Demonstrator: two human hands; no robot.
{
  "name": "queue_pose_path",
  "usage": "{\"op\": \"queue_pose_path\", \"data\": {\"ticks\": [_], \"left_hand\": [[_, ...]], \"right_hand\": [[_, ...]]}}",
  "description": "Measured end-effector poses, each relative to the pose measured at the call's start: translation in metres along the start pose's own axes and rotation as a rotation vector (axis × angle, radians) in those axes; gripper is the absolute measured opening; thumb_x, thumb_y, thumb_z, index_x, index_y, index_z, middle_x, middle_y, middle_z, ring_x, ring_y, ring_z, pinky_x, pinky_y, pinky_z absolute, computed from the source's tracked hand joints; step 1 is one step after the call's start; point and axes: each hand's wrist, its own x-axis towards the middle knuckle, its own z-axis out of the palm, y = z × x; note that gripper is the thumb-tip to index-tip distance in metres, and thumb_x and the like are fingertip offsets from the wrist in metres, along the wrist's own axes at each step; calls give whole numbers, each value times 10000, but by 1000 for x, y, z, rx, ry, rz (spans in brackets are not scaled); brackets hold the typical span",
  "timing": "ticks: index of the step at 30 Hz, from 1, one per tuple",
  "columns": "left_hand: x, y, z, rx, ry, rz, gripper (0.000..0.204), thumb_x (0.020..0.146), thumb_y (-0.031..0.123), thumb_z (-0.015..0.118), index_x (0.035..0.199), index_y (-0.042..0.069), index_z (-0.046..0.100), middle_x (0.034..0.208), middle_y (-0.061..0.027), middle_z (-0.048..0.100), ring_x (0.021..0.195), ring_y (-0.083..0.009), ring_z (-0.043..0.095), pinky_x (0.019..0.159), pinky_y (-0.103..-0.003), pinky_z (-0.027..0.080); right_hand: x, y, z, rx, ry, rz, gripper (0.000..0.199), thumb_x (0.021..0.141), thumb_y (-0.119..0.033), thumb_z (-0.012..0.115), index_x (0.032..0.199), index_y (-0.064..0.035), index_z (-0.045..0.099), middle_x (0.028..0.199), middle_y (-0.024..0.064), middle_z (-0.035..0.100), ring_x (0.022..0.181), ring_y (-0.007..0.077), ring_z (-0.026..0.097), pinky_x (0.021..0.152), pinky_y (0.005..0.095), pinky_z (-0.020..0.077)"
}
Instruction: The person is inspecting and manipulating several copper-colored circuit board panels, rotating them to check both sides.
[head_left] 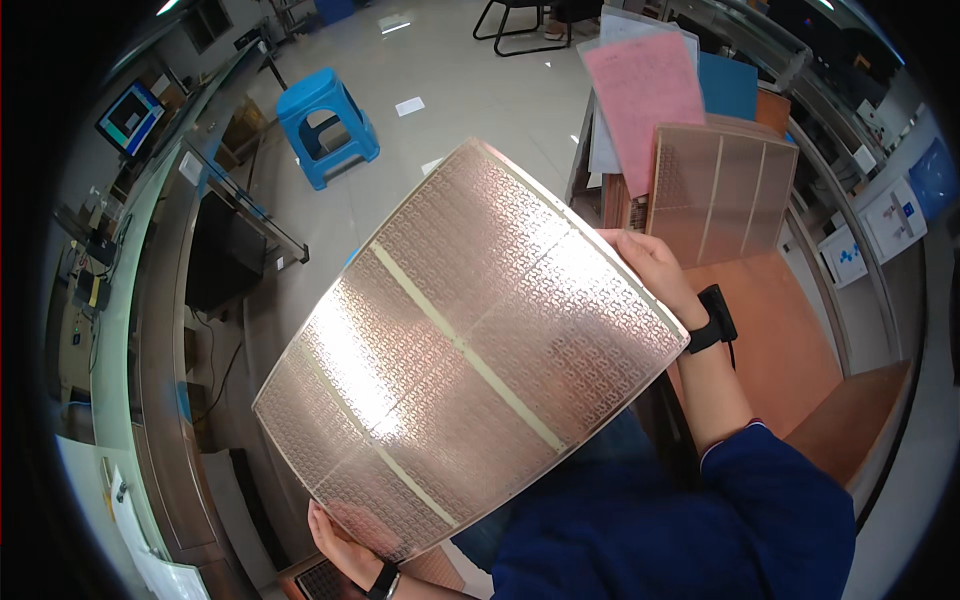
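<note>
A large copper-coloured circuit board panel (510,340), covered in rows of small repeated patterns and crossed by pale strips, is held tilted in front of me. Light glares off its shiny face. My left hand (345,548) grips the lower left edge, its fingers on the rim and a dark band at the wrist. At the upper right edge, my right hand (655,272) is closed on the border, with the fingertips hidden behind the panel. A black strap device (713,320) is on my right wrist.
More copper panels (730,190) stand upright in an orange-brown rack (770,340) at the right, beside a pink sheet (645,95). A blue stool (325,125) stands on the floor beyond. On the left runs a long bench (150,330) with a monitor (130,118).
</note>
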Motion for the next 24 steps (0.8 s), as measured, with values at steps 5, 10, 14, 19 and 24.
{"op": "queue_pose_path", "data": {"ticks": [5, 10, 14, 19, 24], "left_hand": [[2, 12, -6, -161, 4, 120, 336, 941, 206, 468, 1206, 0, 478, 1141, -106, 549, 1046, -185, 523, 908, -321, 422], [11, 26, -8, -372, -110, 322, 209, 918, 167, 516, 1100, 68, 490, 1182, -88, 536, 1101, -196, 494, 983, -375, 361], [38, 9, -12, -666, -481, 290, 248, 947, 180, 415, 1155, 67, 489, 1248, -122, 498, 1173, -231, 454, 1022, -397, 335], [31, 7, 14, -679, -452, 168, 269, 947, 183, 403, 1177, 66, 479, 1254, -128, 493, 1180, -235, 448, 1024, -399, 334], [19, 7, 30, -665, -408, 76, 290, 947, 186, 391, 1199, 66, 470, 1259, -134, 488, 1188, -240, 441, 1027, -400, 333]], "right_hand": [[0, -11, -6, -61, 8, -134, 256, 879, -74, 549, 1108, 37, 570, 1005, 72, 613, 896, 118, 569, 797, 247, 457], [16, 0, -12, 65, 83, -341, 186, 893, -67, 520, 1067, -1, 539, 1002, 19, 567, 910, 103, 544, 804, 227, 430], [82, 49, -89, 486, -657, -415, 242, 875, -53, 533, 1107, 15, 518, 1202, 104, 524, 1073, 161, 540, 864, 280, 484], [41, 65, -42, 418, -388, -454, 430, 801, -245, 655, 1125, -16, 490, 1262, 121, 478, 1080, 140, 542, 751, 228, 550], [5, 3, 32, 674, 152, -51, 450, 903, -264, 526, 1257, -7, 423, 1153, 96, 562, 937, 119, 613, 605, 216, 554]]}}
